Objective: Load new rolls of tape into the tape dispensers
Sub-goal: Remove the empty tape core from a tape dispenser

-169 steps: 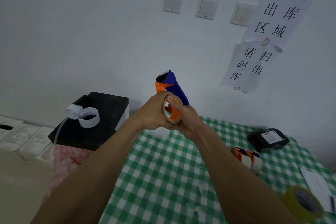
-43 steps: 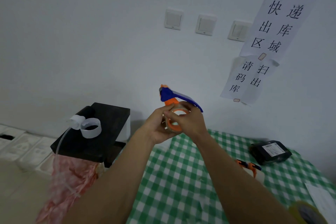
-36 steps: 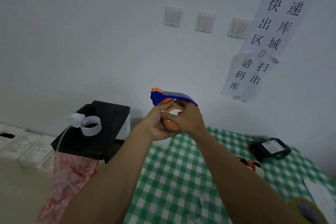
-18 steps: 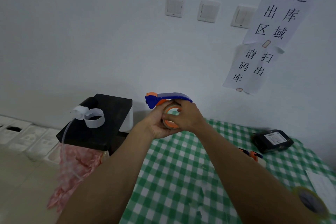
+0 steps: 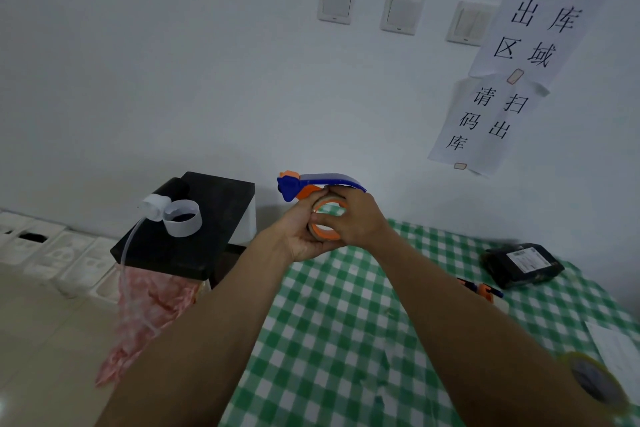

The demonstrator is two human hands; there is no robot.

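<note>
I hold a blue and orange tape dispenser (image 5: 320,183) up in front of the wall, above the table's far left corner. Its blue handle lies level, nose pointing left. My left hand (image 5: 300,235) cups the dispenser's round body from below and behind. My right hand (image 5: 355,218) grips the tape roll (image 5: 326,221) seated on the orange hub, thumb across the roll's open centre. A second orange dispenser (image 5: 479,289) lies on the table to the right, partly hidden by my right forearm. A yellowish tape roll (image 5: 594,380) lies at the lower right.
A green checked cloth (image 5: 349,333) covers the table. A black parcel (image 5: 523,263) with a white label lies at the far right. A white paper (image 5: 620,347) lies by the right edge. Left of the table stands a black box (image 5: 194,232) bearing an empty white core (image 5: 183,217).
Over the last seconds the dispenser turned from upright to level, its nose swinging left. Both hands sank a little and stayed on the roll and dispenser.
</note>
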